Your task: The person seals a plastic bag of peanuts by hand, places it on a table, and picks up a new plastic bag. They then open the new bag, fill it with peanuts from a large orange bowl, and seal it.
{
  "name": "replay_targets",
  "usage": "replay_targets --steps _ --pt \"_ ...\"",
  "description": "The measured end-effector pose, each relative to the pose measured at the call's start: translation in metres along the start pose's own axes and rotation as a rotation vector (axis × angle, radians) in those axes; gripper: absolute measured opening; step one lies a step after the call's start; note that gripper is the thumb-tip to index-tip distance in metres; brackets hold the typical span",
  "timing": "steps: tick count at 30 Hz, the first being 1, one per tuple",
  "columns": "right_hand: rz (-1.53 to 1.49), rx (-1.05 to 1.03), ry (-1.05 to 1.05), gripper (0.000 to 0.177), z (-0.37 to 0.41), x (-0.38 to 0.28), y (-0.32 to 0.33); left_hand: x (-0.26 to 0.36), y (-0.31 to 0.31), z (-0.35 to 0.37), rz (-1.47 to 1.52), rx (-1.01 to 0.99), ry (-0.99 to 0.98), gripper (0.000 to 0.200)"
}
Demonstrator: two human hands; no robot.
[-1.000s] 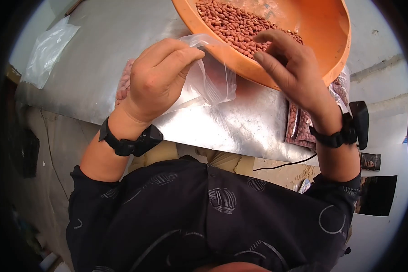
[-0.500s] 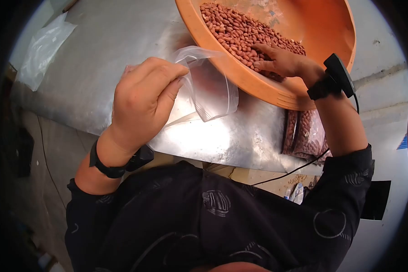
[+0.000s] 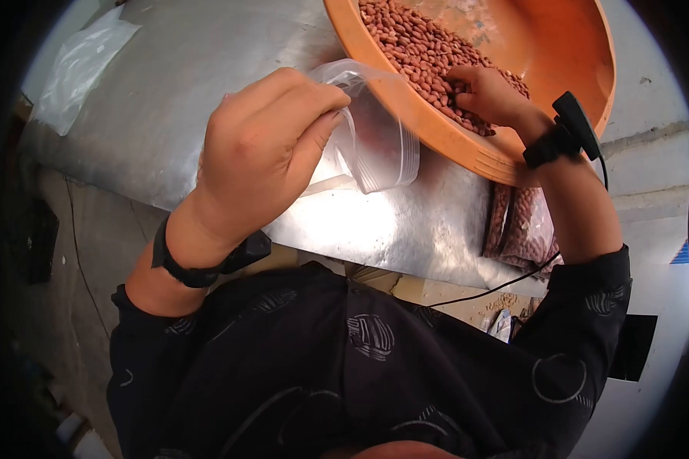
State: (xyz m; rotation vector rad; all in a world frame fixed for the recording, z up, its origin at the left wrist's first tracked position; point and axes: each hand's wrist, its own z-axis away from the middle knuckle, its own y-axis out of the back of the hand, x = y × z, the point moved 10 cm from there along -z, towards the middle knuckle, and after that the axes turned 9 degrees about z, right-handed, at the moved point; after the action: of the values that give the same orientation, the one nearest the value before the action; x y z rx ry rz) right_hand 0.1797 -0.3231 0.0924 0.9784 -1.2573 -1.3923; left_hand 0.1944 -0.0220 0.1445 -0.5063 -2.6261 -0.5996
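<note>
A clear plastic bag (image 3: pixel 383 141) hangs with its mouth spread, its rim pinched between the thumb and fingers of my left hand (image 3: pixel 272 134). The bag is beside the near wall of a tilted orange basin (image 3: pixel 563 69). Red-skinned peanuts (image 3: pixel 413 50) lie heaped along the basin's left and near side. Inside the basin, my right hand (image 3: pixel 490 96) is curled into the peanuts at the heap's near right part. Its fingertips are partly hidden, so how many peanuts it holds does not show.
Filled bags of peanuts (image 3: pixel 524 226) lie on the metal table (image 3: pixel 230 53) below the basin, near my right forearm. A flat, crumpled clear bag (image 3: pixel 84 69) is at the table's far left. A black cable (image 3: pixel 482 294) runs from my right wrist's device (image 3: pixel 574 126) across my front.
My right hand has gone from spread fingers on the peanuts to curled fingers among them. My left hand and the clear bag have moved slightly up and right in view.
</note>
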Motion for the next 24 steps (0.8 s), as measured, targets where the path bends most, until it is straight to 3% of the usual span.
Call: replay_targets --steps 10,14,18,20,22,24 --pt "-0.116 0.096 0.038 0.019 0.005 0.008 0.036 0.001 -0.004 -0.003 -0.028 -0.005 -0.031 0.011" --pt "-0.426 0.127 0.223 0.017 0.033 -0.065 0.074 0.005 -0.004 -0.007 -0.068 -0.025 -0.033 0.011" --pt "-0.674 -0.06 0.415 0.02 0.056 -0.145 0.07 0.008 -0.003 -0.011 -0.094 -0.028 -0.054 0.011" --pt "-0.738 -0.133 0.365 0.012 0.063 -0.161 0.065 0.012 -0.003 -0.011 -0.092 -0.015 -0.063 0.012" --pt "-0.791 -0.258 0.34 0.022 0.054 -0.175 0.036 0.016 -0.003 -0.012 -0.088 -0.022 -0.079 0.012" --pt "-0.828 -0.244 0.284 0.014 0.045 -0.175 0.02 0.021 -0.005 -0.011 -0.078 -0.048 -0.1 0.012"
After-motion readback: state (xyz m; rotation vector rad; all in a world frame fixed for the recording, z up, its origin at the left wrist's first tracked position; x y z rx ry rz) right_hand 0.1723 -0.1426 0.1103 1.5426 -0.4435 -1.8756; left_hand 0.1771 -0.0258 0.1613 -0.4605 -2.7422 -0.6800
